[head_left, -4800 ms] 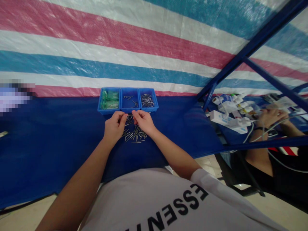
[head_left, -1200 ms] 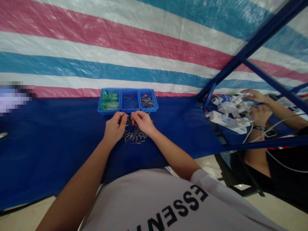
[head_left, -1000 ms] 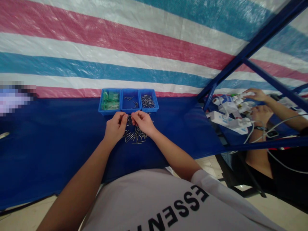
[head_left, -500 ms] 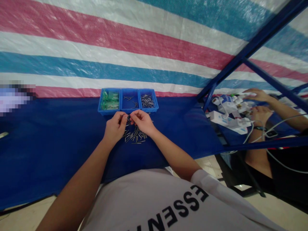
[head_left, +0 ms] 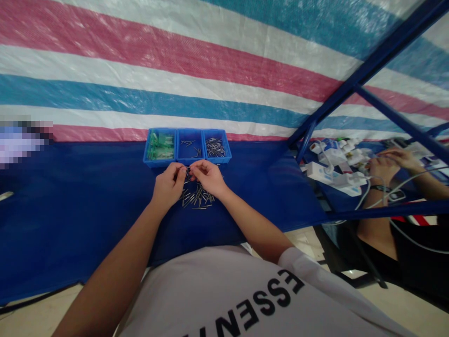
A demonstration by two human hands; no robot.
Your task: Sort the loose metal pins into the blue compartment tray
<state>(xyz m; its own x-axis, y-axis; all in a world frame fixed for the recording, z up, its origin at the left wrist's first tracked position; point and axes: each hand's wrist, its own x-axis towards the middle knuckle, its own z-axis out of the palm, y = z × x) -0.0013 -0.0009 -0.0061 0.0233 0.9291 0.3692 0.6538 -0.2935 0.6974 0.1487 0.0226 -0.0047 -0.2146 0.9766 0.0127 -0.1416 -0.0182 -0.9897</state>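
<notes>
Up close, your left hand (head_left: pixel 168 186) and right hand (head_left: pixel 209 177) pinch together on one small metal pin (head_left: pixel 188 169), held just above the loose pile of pins (head_left: pixel 196 196) on the blue cloth (head_left: pixel 70 206). Three blue trays (head_left: pixel 186 146) sit just beyond your fingertips.

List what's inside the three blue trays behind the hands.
Left tray: green parts. Middle tray: a few metal pins. Right tray: a denser bunch of pins. The near walls hide each tray's front floor.

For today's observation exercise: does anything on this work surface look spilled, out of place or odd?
Yes. A loose heap of small metal pins lies scattered on the blue cloth, outside the three blue trays. The left hand and right hand meet just above the heap, fingertips pinched together. Nothing looks damaged.
</notes>
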